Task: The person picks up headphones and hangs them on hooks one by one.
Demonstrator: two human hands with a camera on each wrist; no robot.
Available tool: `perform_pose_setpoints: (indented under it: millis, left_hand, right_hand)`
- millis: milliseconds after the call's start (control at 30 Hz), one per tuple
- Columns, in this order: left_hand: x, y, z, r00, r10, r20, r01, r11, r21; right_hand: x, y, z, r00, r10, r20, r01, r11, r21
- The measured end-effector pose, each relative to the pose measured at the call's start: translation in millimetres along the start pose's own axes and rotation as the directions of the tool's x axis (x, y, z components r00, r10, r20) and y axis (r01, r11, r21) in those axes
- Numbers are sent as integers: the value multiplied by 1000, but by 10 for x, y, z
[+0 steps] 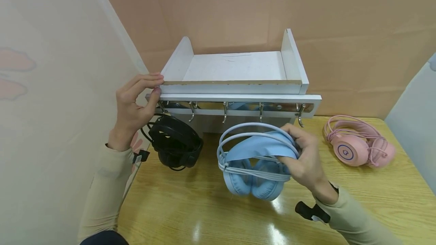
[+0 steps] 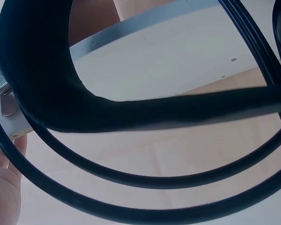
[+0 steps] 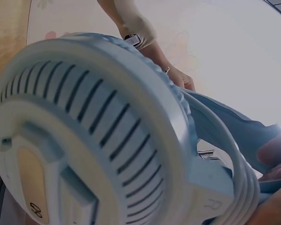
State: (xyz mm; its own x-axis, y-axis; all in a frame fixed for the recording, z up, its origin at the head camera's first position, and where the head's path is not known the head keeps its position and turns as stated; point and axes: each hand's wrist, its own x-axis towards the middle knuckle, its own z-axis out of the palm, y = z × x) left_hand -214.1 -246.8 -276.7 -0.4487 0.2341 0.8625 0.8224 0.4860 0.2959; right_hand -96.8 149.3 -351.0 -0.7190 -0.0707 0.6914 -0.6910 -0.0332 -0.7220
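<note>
My right hand (image 1: pixel 304 158) holds light blue headphones (image 1: pixel 260 144) by the headband, in front of the hook rail and just below it. Their coiled cable is bundled around them, and the ear cups hang downward. One ribbed ear cup (image 3: pixel 126 140) fills much of the right wrist view. At the left end of the white wall shelf (image 1: pixel 235 87), my left hand (image 1: pixel 134 103) grips the corner between fingers and thumb. Black headphones (image 1: pixel 177 135) hang from the leftmost hook below that hand; their dark headband (image 2: pixel 178 112) crosses the left wrist view.
Several metal hooks, including a middle hook (image 1: pixel 225 112), line the rail beneath the shelf. Pink headphones (image 1: pixel 361 143) with a wound cable lie on the wooden table (image 1: pixel 211 214) at the right. Brown paper (image 1: pixel 357 48) covers the back; a white panel (image 1: pixel 68 86) stands at left.
</note>
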Motion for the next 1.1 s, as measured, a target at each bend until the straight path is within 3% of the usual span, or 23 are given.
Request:
perform_pose_setpoints:
  millis: [267,1100]
  left_hand:
    - [1,-6,-2,1000,6,-15,-6,1000,-9]
    - [-4,0,-13,1000,11,-2,-11,1000,-14]
  right_hand:
    - [-23,47,69,997,51,-51,-50,999,19]
    - [27,115,278,998,18,-58,-14,998,62]
